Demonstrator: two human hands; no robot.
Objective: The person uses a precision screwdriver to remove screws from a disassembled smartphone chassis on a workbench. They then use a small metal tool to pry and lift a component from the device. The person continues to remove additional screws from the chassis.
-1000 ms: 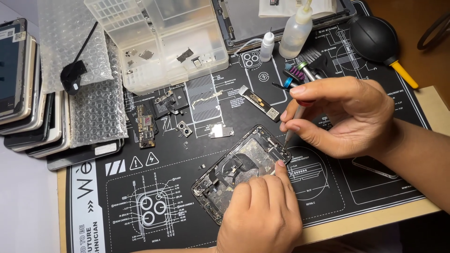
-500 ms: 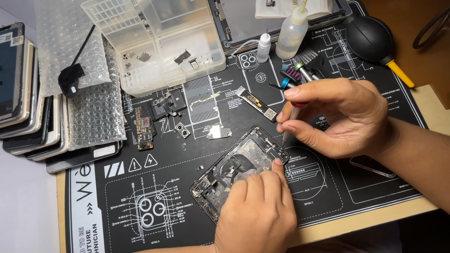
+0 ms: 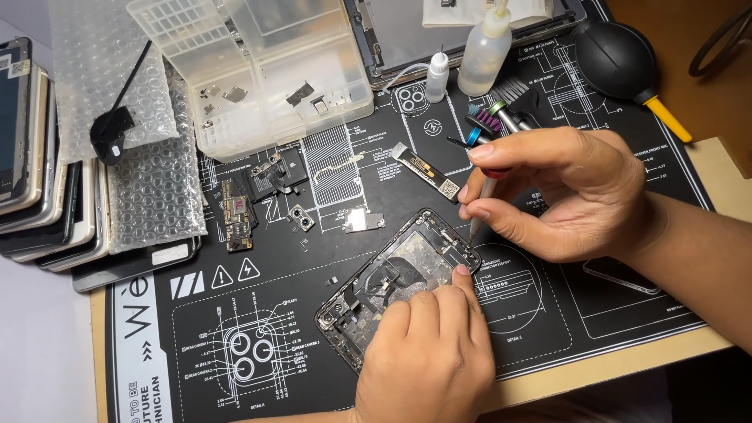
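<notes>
An opened phone chassis point(image 3: 395, 282) is being held on the black repair mat point(image 3: 548, 329), near its front edge. Its long axis is lying diagonally, running from lower left to upper right, with the upper-right corner pointing toward the right hand point(image 3: 572, 192). The lower part of the chassis is being covered by the left hand point(image 3: 427, 356), whose fingers are being pressed together flat on the frame, steadying it. A thin screwdriver point(image 3: 482, 205) is being pinched between the thumb and fingertips of the right hand, held almost upright with its tip being set down at the chassis's upper-right edge.

One chassis and one screwdriver are being worked. Around them on the mat, small removed parts are lying: a logic board point(image 3: 235, 223), a slim flex module point(image 3: 427, 174), and a small metal shield point(image 3: 364, 221). Two dropper bottles point(image 3: 486, 47) are standing at the mat's far edge, one black air blower point(image 3: 615, 51) beside them, and one clear plastic parts box point(image 3: 251, 70) to the left. A stack of phones point(image 3: 31, 157) is resting at the desk's left side, next to bubble wrap point(image 3: 153, 196). The space between the screwdriver tip and the bottles is being partly blocked by a cluster of tool handles point(image 3: 497, 117).
</notes>
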